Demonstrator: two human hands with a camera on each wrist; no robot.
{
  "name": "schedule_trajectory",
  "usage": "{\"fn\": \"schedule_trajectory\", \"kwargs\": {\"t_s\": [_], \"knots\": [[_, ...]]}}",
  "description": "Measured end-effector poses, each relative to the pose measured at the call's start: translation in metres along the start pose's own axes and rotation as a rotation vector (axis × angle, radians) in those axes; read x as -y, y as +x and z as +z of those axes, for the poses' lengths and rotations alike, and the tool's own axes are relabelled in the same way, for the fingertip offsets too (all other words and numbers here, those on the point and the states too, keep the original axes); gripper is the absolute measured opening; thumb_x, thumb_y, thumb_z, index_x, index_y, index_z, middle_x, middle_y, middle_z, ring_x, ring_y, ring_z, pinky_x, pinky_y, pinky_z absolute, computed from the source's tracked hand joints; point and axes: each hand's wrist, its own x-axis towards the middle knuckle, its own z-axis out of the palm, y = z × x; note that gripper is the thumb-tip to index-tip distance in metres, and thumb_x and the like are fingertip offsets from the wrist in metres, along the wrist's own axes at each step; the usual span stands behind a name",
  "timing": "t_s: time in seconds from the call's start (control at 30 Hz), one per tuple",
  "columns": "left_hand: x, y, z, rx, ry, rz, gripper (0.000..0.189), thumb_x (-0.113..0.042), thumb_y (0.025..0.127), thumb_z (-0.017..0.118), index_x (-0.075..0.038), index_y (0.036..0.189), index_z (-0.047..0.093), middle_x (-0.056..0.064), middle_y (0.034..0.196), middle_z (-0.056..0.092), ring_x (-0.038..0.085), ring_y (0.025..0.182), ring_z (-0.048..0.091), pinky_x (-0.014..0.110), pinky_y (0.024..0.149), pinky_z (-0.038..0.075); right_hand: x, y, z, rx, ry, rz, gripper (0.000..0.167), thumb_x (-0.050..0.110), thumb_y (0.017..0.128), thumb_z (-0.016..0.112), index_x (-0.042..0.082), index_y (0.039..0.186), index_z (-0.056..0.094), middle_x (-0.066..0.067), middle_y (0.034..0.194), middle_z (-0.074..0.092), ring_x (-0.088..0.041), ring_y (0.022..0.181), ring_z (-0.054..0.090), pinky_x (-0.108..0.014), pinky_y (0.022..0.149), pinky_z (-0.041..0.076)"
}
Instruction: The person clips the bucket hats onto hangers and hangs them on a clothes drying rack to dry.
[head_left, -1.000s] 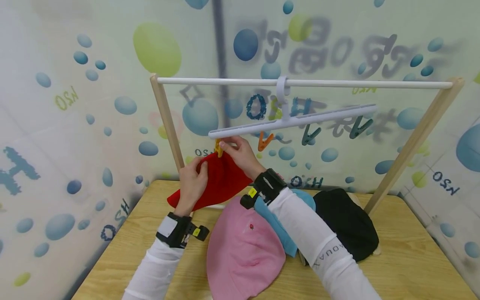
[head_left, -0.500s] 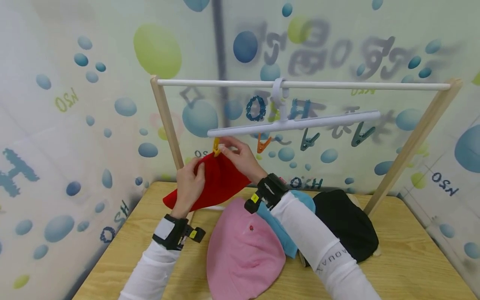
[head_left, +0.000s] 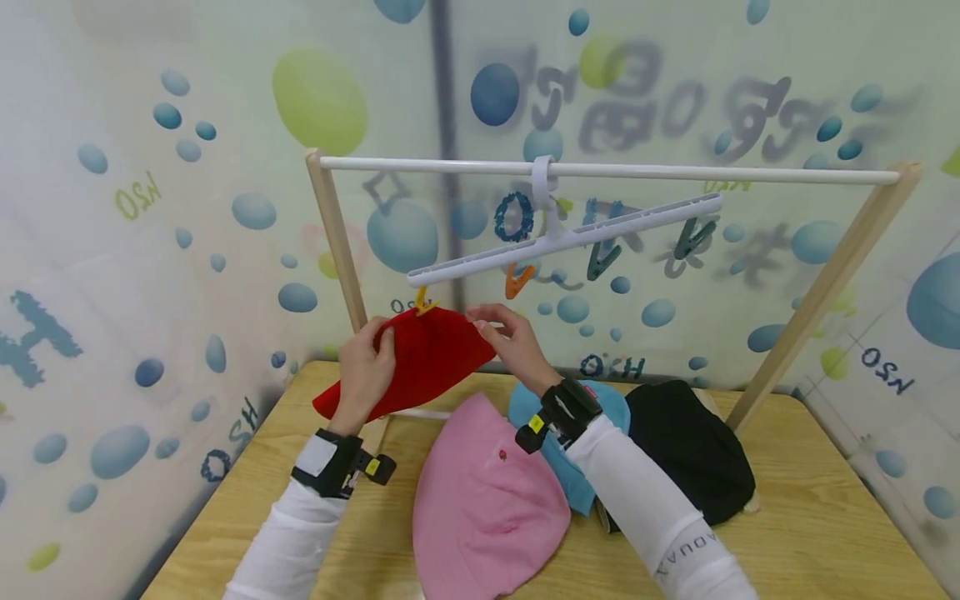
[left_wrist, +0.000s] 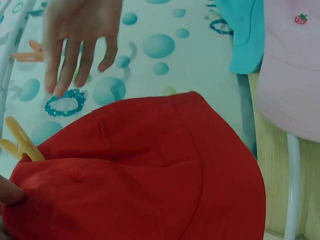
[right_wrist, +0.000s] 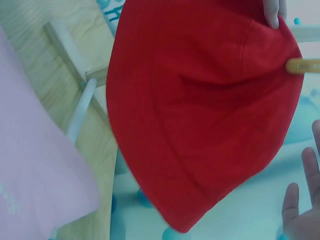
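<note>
A red bucket hat hangs from a yellow clip at the low left end of a white hanger. My left hand pinches the hat's edge beside the clip; its fingertips show at the top of the right wrist view. Apart from the hat, my right hand has relaxed, extended fingers and holds nothing, as the left wrist view shows. The clip's jaws bite the fold of the hat. An orange clip and two dark green clips dangle from the hanger with nothing in them.
The hanger hooks over a white rod between wooden posts. On the wooden table lie a pink hat, a light blue hat and a black hat. A patterned wall covering stands close behind.
My right hand has let go of the yellow clip and drawn back right and down. The clip now grips the red hat, and the hanger's left end has dipped.
</note>
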Motion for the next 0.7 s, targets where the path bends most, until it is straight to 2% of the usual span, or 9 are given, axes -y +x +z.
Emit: {"fn": "schedule_trajectory", "kwargs": {"t_s": [0.1, 0.27, 0.5, 0.57, 0.7], "knots": [[0.003, -0.001, -0.002, -0.002, 0.004, -0.015, 0.016, 0.000, 0.096, 0.052, 0.007, 0.101, 0.066, 0.019, 0.084, 0.067, 0.031, 0.068, 0.057, 0.037, 0.059, 0.044, 0.002, -0.008, -0.003, -0.009, 0.009, 0.006, 0.027, 0.000, 0.099, 0.048, -0.011, 0.123, 0.054, -0.027, 0.120, 0.057, -0.040, 0.109, 0.053, -0.044, 0.089, 0.047], [0.007, 0.000, -0.005, -0.007, 0.017, -0.035, 0.017, -0.001, 0.096, 0.053, 0.008, 0.100, 0.066, 0.021, 0.086, 0.067, 0.032, 0.068, 0.058, 0.038, 0.058, 0.045, 0.004, -0.013, -0.007, -0.007, 0.018, 0.016, 0.026, -0.002, 0.099, 0.047, -0.015, 0.121, 0.053, -0.031, 0.118, 0.056, -0.034, 0.109, 0.053, -0.056, 0.095, 0.040], [0.016, 0.001, -0.011, -0.027, 0.015, -0.104, 0.020, -0.002, 0.097, 0.052, 0.010, 0.105, 0.065, 0.025, 0.093, 0.067, 0.036, 0.076, 0.060, 0.046, 0.065, 0.049, -0.030, -0.010, -0.011, -0.018, 0.040, 0.045, 0.027, 0.004, 0.100, 0.049, -0.010, 0.123, 0.056, -0.025, 0.119, 0.058, -0.040, 0.116, 0.048, -0.052, 0.098, 0.039], [0.018, 0.002, -0.013, -0.031, 0.011, -0.129, 0.021, -0.003, 0.098, 0.051, 0.010, 0.108, 0.064, 0.026, 0.097, 0.067, 0.037, 0.079, 0.060, 0.048, 0.068, 0.051, -0.034, -0.010, -0.011, -0.028, 0.042, 0.058, 0.025, 0.005, 0.100, 0.050, -0.008, 0.120, 0.058, -0.023, 0.117, 0.060, -0.041, 0.114, 0.049, -0.049, 0.097, 0.041], [0.020, 0.003, -0.017, -0.043, 0.001, -0.184, 0.023, -0.005, 0.099, 0.049, 0.008, 0.111, 0.063, 0.026, 0.103, 0.066, 0.039, 0.085, 0.062, 0.050, 0.074, 0.052, -0.036, -0.012, -0.010, -0.042, 0.040, 0.076, 0.023, 0.008, 0.100, 0.052, -0.008, 0.114, 0.061, -0.020, 0.110, 0.063, -0.033, 0.107, 0.055, -0.041, 0.095, 0.044]]}}
